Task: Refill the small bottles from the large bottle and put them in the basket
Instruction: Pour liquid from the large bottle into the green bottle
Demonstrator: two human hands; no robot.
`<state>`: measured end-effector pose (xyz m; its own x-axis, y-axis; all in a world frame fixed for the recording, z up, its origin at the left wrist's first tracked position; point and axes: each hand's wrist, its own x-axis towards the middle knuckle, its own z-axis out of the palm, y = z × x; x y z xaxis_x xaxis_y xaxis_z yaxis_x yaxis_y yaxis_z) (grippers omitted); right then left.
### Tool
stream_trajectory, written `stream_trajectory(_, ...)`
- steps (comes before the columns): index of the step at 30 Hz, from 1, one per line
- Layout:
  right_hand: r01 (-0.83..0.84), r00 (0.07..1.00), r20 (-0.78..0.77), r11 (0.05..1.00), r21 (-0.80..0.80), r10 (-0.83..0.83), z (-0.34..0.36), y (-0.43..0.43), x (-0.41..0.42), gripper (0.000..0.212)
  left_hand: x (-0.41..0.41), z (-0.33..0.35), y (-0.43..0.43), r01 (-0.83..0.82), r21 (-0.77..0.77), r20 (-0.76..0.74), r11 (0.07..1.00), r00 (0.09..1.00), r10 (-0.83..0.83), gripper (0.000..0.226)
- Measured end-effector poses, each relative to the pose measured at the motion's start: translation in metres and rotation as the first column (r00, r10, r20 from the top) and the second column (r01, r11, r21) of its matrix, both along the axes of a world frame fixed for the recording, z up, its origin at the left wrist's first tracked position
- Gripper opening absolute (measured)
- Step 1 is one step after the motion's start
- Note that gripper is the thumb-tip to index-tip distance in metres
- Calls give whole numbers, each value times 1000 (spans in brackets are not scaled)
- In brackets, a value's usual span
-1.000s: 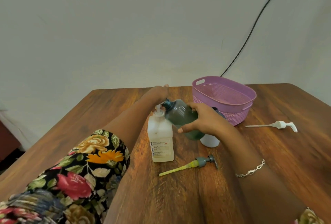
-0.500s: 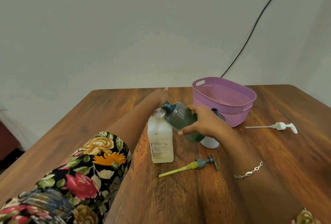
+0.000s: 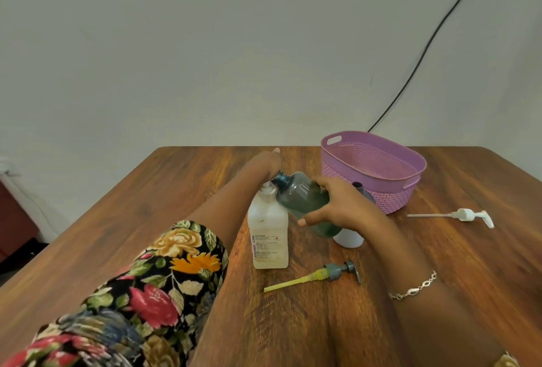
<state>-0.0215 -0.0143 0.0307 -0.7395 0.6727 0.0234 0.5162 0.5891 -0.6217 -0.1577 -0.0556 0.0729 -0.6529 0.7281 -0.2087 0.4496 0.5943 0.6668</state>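
My right hand (image 3: 337, 208) grips a grey-green bottle (image 3: 305, 199) with green liquid in it. The bottle is uncapped and tilted, its open mouth right at the top of a clear square bottle with a label (image 3: 268, 234) that stands on the table. My left hand (image 3: 262, 162) is behind that clear bottle's neck, and its fingers are hidden there. A white bottle with a dark neck (image 3: 349, 239) stands mostly hidden behind my right hand. The purple basket (image 3: 390, 199) is at the back right.
A grey pump head with a yellow tube (image 3: 337, 272) lies in front of the bottles. To the right of the basket lies a white pump head with its tube (image 3: 465, 215). A black cable (image 3: 410, 79) runs down the wall behind the wooden table (image 3: 469, 264).
The grey-green bottle's mouth has dropped slightly closer to the clear bottle's top. Both hands stay where they were.
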Motion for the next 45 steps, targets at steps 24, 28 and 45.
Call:
stream_trajectory(24,8,1000,-15,1000,19,-7,16,-7,3,81,1,14,-2,69,-45,-6,997,998,-69,49)
stream_trajectory(28,6,1000,4,1000,11,-6,9,-6,2,79,-1,4,-3,62,-29,-18,998,998,-63,44)
stream_trajectory(45,3,999,-36,999,-34,-5,1,-2,6,78,4,3,3,-33,49,69,998,997,30,43)
